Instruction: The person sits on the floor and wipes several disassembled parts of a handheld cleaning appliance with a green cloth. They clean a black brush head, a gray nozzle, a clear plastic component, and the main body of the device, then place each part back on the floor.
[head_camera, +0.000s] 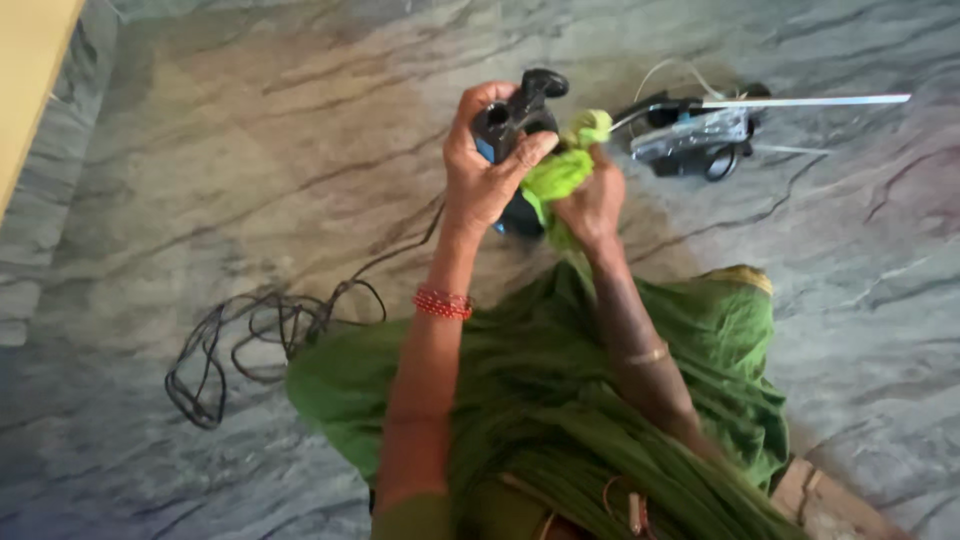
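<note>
My left hand (482, 170) grips a black appliance part (520, 110) with a blue body, held up above the stone floor. My right hand (592, 200) holds a bunched light green cloth (562, 172) pressed against that black part. A black cord (260, 335) runs from the appliance down to a loose tangle on the floor at the left. Red bangles circle my left wrist. My green garment (560, 400) covers my lap below both arms.
A second appliance piece (695, 140), black with a clear plastic housing and a long metal rod (810, 101), lies on the grey veined stone floor (250, 150) to the right of my hands. A yellowish wooden edge (30, 60) shows at the top left.
</note>
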